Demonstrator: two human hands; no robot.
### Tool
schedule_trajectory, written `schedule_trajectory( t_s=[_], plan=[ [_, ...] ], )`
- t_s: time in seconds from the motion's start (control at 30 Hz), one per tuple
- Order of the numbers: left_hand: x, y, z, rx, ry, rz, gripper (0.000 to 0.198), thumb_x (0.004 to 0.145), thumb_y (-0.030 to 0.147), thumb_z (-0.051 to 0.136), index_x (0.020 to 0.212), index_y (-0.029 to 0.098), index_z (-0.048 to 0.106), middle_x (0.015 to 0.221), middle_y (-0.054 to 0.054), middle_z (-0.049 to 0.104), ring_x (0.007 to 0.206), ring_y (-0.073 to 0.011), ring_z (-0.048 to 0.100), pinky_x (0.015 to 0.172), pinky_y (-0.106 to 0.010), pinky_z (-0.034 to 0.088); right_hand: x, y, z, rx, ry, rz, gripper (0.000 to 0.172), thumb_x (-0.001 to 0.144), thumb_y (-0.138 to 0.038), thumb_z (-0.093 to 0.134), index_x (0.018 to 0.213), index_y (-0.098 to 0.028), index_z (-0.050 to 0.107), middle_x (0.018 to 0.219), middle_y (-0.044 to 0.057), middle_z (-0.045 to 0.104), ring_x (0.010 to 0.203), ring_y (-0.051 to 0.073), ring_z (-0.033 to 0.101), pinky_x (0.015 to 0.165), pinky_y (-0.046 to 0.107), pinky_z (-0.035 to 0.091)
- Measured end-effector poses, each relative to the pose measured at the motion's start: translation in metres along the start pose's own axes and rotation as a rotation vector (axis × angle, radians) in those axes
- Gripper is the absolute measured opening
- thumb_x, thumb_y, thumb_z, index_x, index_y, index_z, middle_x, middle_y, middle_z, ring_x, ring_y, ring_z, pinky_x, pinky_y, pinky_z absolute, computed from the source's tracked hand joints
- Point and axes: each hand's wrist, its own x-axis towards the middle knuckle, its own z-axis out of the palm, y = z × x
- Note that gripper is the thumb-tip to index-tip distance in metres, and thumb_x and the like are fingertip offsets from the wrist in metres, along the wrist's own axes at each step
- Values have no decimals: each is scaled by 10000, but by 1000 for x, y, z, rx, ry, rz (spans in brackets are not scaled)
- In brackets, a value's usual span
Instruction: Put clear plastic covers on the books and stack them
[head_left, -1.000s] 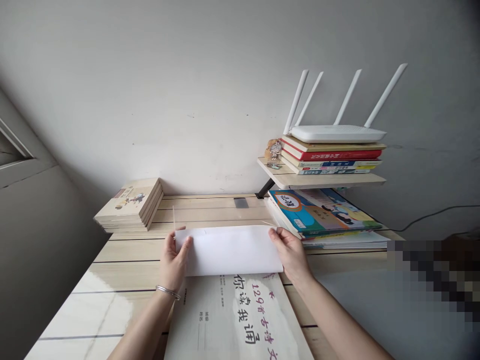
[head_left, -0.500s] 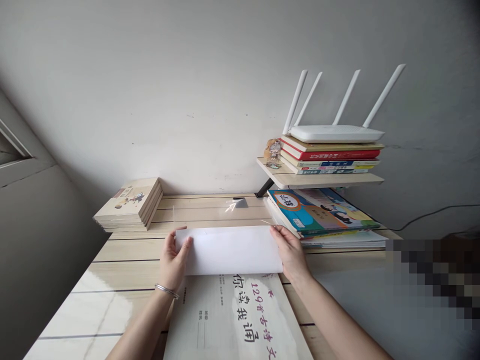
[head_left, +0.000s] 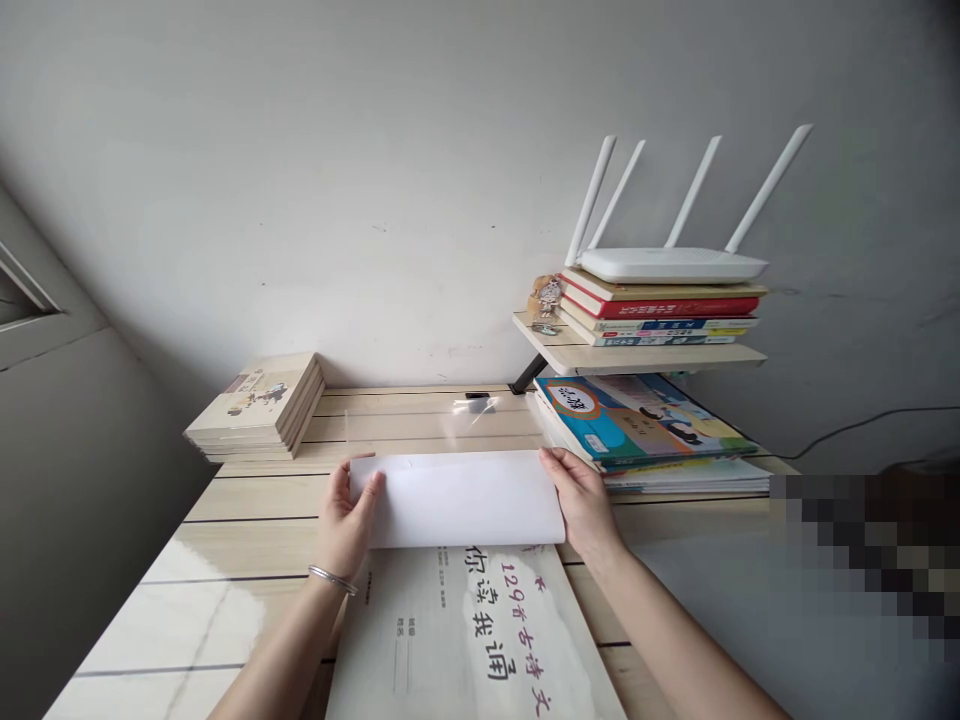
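Observation:
A thin book (head_left: 480, 640) with purple and black Chinese lettering on a pale cover lies on the wooden desk (head_left: 247, 530) in front of me. A white sheet (head_left: 461, 497) is folded over its far end. My left hand (head_left: 346, 520), with a metal bangle at the wrist, grips the sheet's left edge, thumb on top. My right hand (head_left: 581, 500) grips the sheet's right edge. A clear plastic film (head_left: 450, 420) extends beyond the sheet and glints near the wall.
A stack of tan books (head_left: 259, 408) sits at the desk's back left. Colourful books (head_left: 645, 425) lie at the right under a small shelf (head_left: 645, 357) holding more books (head_left: 660, 312) and a white router (head_left: 671, 262). A blurred patch covers the lower right.
Both hands and the white sheet stay almost still. The glint on the clear film has shifted slightly, and the view has tilted a little.

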Motion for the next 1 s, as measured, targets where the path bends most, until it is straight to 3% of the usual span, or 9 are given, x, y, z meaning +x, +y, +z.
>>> schedule_trajectory(
  t_s=[0.17, 0.43, 0.73, 0.93, 1.0],
  plan=[
    [1, 0, 1, -27, 3, -43, 381, 694, 425, 668, 964, 185, 547, 964, -57, 623, 880, -181, 579, 727, -259, 465, 1, 2, -2, -52, 1, -88, 354, 644, -477, 691, 585, -189, 493, 540, -52, 431, 533, 98, 350, 501, 223, 298],
    [2, -1, 2, -60, 23, -81, 380, 688, 452, 670, 917, 176, 543, 895, -46, 638, 771, -150, 585, 682, -246, 467, 0, 3, -10, -38, -102, 0, 292, 653, -453, 688, 662, -194, 553, 586, -31, 515, 540, 123, 419, 498, 235, 331],
    [-1, 5, -1, -102, -26, -117, 338, 702, 416, 657, 928, 174, 588, 886, -30, 649, 761, -147, 580, 653, -227, 444, -2, 5, -6, -287, 3, -233, 413, 724, -532, 591, 547, -197, 429, 510, -51, 345, 524, 107, 307, 484, 240, 256],
    [3, -2, 1, -147, -8, -143, 356, 686, 448, 664, 890, 164, 597, 852, -36, 661, 730, -138, 583, 649, -231, 446, -5, 2, -10, -136, -153, -65, 334, 679, -493, 648, 629, -198, 498, 552, -41, 431, 514, 111, 352, 481, 240, 278],
    [4, -4, 1, -133, 10, -150, 377, 677, 463, 666, 869, 145, 601, 837, -48, 661, 714, -141, 579, 647, -240, 449, -5, 3, -12, -149, -162, -79, 333, 680, -491, 647, 619, -197, 503, 550, -40, 433, 514, 111, 354, 478, 241, 276]
  ],
)
